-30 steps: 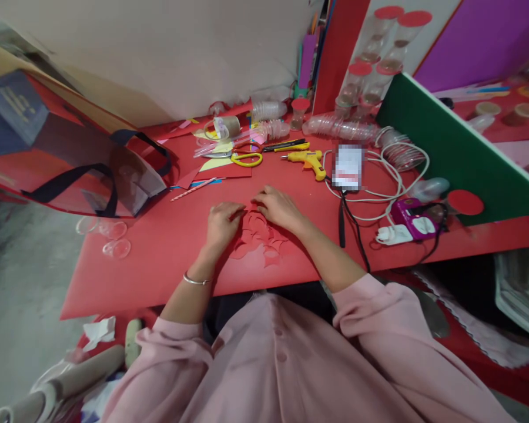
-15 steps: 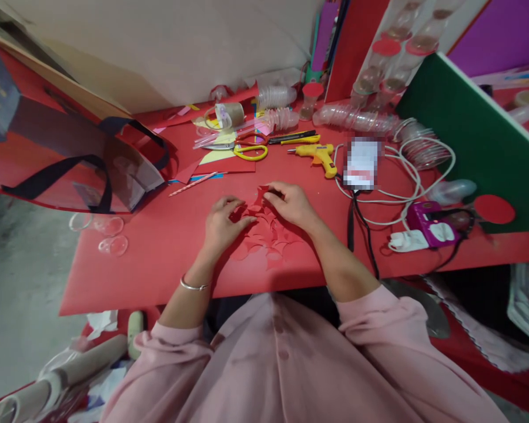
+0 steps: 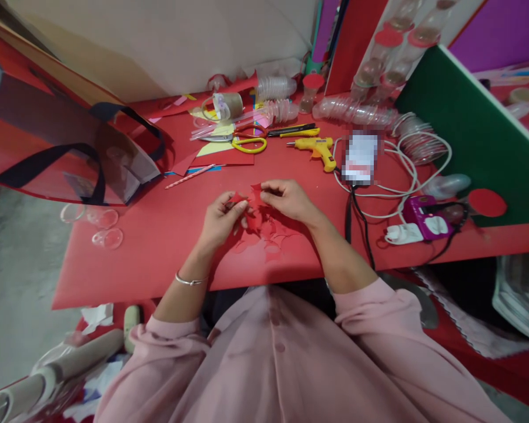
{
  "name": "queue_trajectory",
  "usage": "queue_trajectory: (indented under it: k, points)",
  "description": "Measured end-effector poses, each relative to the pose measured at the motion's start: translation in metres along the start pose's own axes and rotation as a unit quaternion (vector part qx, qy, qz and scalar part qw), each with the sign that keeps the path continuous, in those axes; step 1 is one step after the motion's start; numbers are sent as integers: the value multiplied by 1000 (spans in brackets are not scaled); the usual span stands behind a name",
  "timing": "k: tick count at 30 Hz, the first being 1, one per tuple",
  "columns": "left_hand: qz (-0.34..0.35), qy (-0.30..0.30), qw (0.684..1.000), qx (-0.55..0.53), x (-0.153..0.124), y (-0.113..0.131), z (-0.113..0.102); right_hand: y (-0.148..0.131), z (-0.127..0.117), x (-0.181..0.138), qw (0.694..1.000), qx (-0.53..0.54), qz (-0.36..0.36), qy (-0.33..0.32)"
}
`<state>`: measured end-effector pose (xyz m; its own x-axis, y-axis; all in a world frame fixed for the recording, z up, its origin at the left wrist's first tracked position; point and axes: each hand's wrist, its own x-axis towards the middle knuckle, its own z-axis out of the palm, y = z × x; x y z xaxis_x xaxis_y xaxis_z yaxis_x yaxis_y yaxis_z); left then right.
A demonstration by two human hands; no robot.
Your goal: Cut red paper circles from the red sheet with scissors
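My left hand [image 3: 224, 218] is closed, with red paper cutouts [image 3: 237, 198] pinched between thumb and fingers. Beside it, my right hand [image 3: 284, 200] pinches another pointed red paper piece [image 3: 255, 190] by its edge. Both hands are held just above the table, close together. Under and in front of them lies a loose pile of red paper scraps [image 3: 273, 236] with curved edges, hard to tell from the red tabletop. How many pieces the left hand holds cannot be made out.
Yellow-handled scissors [image 3: 249, 144], a cutter [image 3: 300, 130] and a yellow glue gun [image 3: 316, 151] lie beyond the hands. Stacked plastic cups [image 3: 357, 115] line the back. A phone [image 3: 360, 158], white cable and purple power adapter [image 3: 427, 218] sit right; a large bag [image 3: 70, 129] stands left.
My left hand has picked up red paper pieces from the pile and raised them. My right hand still pinches its piece, now nearer the left. The view has shifted slightly.
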<state>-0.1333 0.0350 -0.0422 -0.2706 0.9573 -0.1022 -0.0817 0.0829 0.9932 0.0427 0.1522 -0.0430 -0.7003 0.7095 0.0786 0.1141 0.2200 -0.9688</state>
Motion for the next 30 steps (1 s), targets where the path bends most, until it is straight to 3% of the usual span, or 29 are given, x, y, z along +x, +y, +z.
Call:
queue_trajectory:
  k: [4, 7, 9, 12, 17, 24, 30]
  points:
    - [-34, -29, 997, -67, 0, -6, 10, -8, 9, -4, 996, -2, -64, -61]
    - [-41, 13, 996, -77, 2, -8, 9, -17, -1, -11, 990, -2, -71, -125]
    - [-38, 53, 993, -102, 4, -6, 4, -21, -13, -15, 994, 7, -48, -98]
    - [-32, 65, 987, -142, 7, 0, -8, -20, -31, -17, 999, -4, -18, -32]
    - [-32, 31, 986, -158, 6, 5, -14, -13, -42, -14, 990, -108, 28, -89]
    - [7, 26, 999, -20, -4, -2, -2, -9, -50, -14, 979, -161, 29, -119]
    - [106, 24, 981, 160, 0, -7, 16, -9, -27, -12, 984, -140, -17, -108]
